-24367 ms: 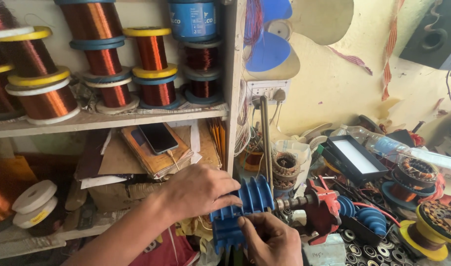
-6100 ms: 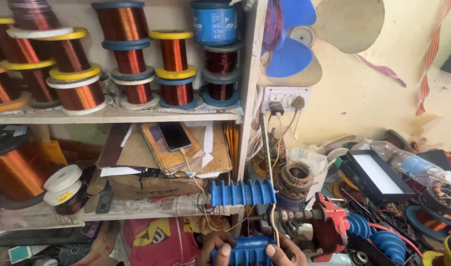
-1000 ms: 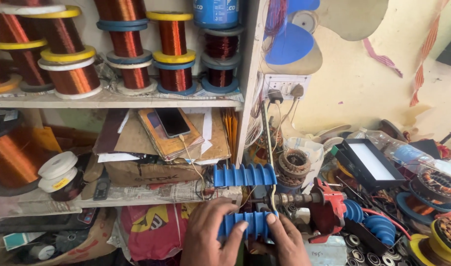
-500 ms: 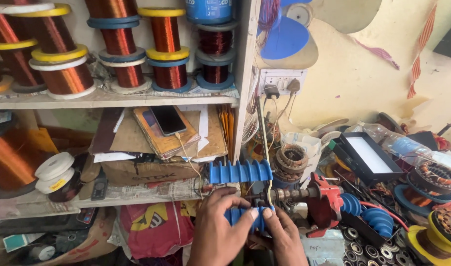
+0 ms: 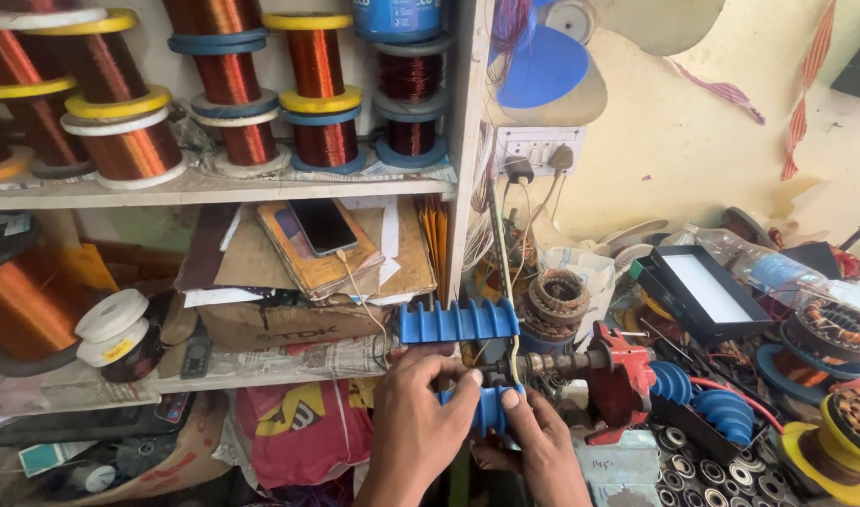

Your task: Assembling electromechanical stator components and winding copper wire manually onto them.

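My left hand [image 5: 420, 413] and my right hand [image 5: 533, 446] both grip a ribbed blue plastic former [image 5: 491, 408] low in the middle of the view. It sits on the threaded shaft [image 5: 556, 363] of a red hand winding machine [image 5: 627, 376]. A second ribbed blue former [image 5: 458, 321] stands just above my fingers on the same mount. My thumbs press on the lower former's near edge. A thin wire [image 5: 507, 272] runs down from above to the formers.
Shelves [image 5: 214, 188] at left hold several spools of copper wire [image 5: 317, 94], a phone [image 5: 323, 225] on cardboard and tape rolls [image 5: 115, 324]. A wall socket [image 5: 538, 150] is above. At right lie a black tray [image 5: 702, 291], blue formers [image 5: 707, 404], stator windings [image 5: 829, 329] and bearings [image 5: 692, 465].
Since a second ago my hands have shifted up and closer together on the lower blue former, covering most of it. The camera view has dropped slightly.
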